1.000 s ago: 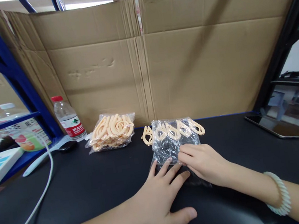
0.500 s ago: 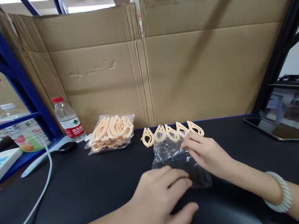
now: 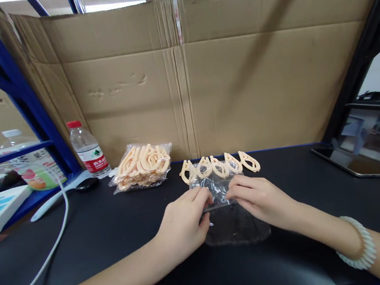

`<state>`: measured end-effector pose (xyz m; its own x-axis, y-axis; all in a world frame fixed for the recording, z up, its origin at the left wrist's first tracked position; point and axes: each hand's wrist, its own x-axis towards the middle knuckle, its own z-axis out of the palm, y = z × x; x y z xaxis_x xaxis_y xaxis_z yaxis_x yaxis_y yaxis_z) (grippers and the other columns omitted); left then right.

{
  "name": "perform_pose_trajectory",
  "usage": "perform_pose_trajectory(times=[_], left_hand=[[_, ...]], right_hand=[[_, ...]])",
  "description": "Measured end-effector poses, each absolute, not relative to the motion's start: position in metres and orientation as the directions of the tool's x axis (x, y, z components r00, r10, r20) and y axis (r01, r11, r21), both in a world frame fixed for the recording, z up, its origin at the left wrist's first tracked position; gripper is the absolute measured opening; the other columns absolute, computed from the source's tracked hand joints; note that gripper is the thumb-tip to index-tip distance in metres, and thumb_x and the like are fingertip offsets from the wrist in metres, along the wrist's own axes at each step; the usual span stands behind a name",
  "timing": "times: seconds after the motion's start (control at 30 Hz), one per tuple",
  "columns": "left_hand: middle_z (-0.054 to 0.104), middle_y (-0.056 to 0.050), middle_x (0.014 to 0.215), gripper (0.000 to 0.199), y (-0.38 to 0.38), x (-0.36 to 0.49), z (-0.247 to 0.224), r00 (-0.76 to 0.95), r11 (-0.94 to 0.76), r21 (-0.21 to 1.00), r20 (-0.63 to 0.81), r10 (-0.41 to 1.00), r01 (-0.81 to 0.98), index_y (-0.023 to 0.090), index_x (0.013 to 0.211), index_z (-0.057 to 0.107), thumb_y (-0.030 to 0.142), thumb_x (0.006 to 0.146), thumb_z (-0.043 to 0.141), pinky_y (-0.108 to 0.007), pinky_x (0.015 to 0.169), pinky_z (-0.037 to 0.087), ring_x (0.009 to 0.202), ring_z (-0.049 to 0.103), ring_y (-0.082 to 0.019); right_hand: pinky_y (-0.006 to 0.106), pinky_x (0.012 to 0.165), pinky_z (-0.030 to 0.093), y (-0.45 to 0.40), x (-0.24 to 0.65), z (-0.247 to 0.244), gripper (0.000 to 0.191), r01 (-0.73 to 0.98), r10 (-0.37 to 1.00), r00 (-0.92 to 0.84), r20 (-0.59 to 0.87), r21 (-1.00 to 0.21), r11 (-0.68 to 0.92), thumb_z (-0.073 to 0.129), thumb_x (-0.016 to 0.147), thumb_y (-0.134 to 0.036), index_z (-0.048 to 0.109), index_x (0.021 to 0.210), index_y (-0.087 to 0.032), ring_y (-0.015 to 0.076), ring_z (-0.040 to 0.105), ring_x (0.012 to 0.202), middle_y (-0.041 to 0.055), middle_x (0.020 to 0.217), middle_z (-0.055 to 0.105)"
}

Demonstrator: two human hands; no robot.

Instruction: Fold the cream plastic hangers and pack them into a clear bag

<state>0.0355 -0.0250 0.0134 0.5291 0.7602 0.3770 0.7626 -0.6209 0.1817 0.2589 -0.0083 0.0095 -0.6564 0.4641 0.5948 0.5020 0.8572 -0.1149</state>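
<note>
A clear plastic bag (image 3: 237,228) lies on the black table in front of me. My left hand (image 3: 187,220) pinches its upper part from the left, fingers curled at the edge. From the right, my right hand (image 3: 259,196) grips the same part with bent fingers. Just beyond the bag, several cream-coloured plastic clips (image 3: 234,162), teardrop-shaped with open middles, lie in a row. The bag's far edge overlaps some of them. Farther left sits a stack of filled clear packs (image 3: 142,165) holding similar cream clips.
A water bottle (image 3: 88,152) with a red cap stands at the back left, near a larger bottle (image 3: 34,164). A white cable (image 3: 60,241) curves over the left side. A dark phone-like slab (image 3: 350,162) lies at the right. Cardboard panels (image 3: 273,79) wall the back.
My left hand has moved up and away from me, closing its fingers on the bag. My right hand stays at the bag's upper part, which has been drawn up between both hands.
</note>
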Motion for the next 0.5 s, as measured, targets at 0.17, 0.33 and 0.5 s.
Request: perform_pose_trajectory(times=[0.17,0.33,0.5], left_hand=[[0.06,0.003,0.078,0.014,-0.02,0.032,0.02,0.503,-0.605,0.395,0.339,0.795,0.691,0.022,0.08,0.051,0.009,0.075,0.052,-0.027,0.065,0.044,0.073,0.058,-0.015],[0.06,0.002,0.075,0.009,-0.018,0.032,0.025,0.562,-0.524,0.701,0.209,0.8,0.485,0.02,0.087,0.052,0.023,0.08,0.057,-0.022,0.055,0.046,0.065,0.059,-0.013],[0.055,0.0,0.085,0.021,-0.024,0.034,0.019,0.628,-0.736,0.311,0.386,0.676,0.601,0.021,0.087,0.051,0.019,0.072,0.065,-0.028,0.065,0.042,0.077,0.052,-0.017]], right_hand=[[0.026,0.071,0.048,0.0,0.268,0.014,0.022,0.497,0.476,-0.647,0.595,-0.143,0.856,0.042,0.092,-0.008,0.061,0.093,-0.018,0.0148,0.059,0.079,0.0052,0.089,0.06],[0.026,0.07,0.048,0.002,0.268,0.013,0.022,0.474,0.49,-0.654,0.576,-0.193,0.859,0.043,0.091,-0.008,0.062,0.092,-0.017,0.0142,0.058,0.077,0.005,0.087,0.061],[0.024,0.067,0.046,0.0,0.264,0.013,0.024,0.413,0.474,-0.676,0.565,-0.242,0.878,0.043,0.088,-0.003,0.062,0.091,-0.017,0.0133,0.056,0.075,0.0044,0.086,0.059]])
